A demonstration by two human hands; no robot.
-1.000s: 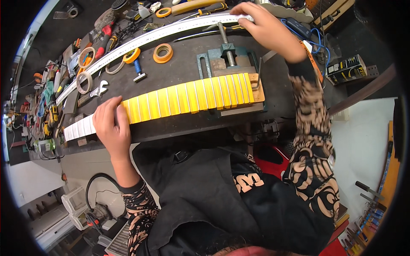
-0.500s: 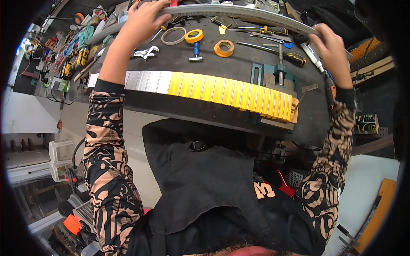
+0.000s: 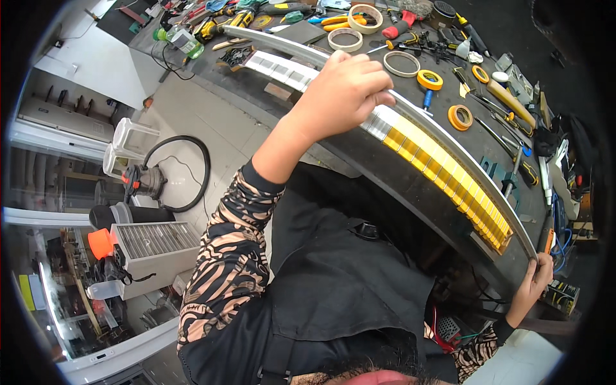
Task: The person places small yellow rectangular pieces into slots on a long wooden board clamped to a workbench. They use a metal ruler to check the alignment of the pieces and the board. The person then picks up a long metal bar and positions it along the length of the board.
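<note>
A long, grey metal straightedge [image 3: 273, 42] is in both my hands, running diagonally along the far side of a fretted neck. That neck [image 3: 443, 176] lies near the bench's front edge, its frets showing between yellow tape strips and a silver-white stretch toward the left. My left hand [image 3: 346, 96] is closed around the straightedge near its middle, above the silver part, hiding some of the neck. At the near right end, my right hand [image 3: 536, 276] pinches the tip. Whether the straightedge touches the neck I cannot tell.
Beyond the straightedge lie an orange tape roll [image 3: 452, 117], a yellow tape roll [image 3: 422, 77], a blue-handled tool [image 3: 428, 99] and several screwdrivers. A green vise [image 3: 493, 170] stands by the neck's right end. At left, a vacuum cleaner [image 3: 144, 181] sits on the floor.
The straightedge has come from the back of the bench down to the neck. My left hand has shifted along it toward its middle, my right to its end. The view has turned.
</note>
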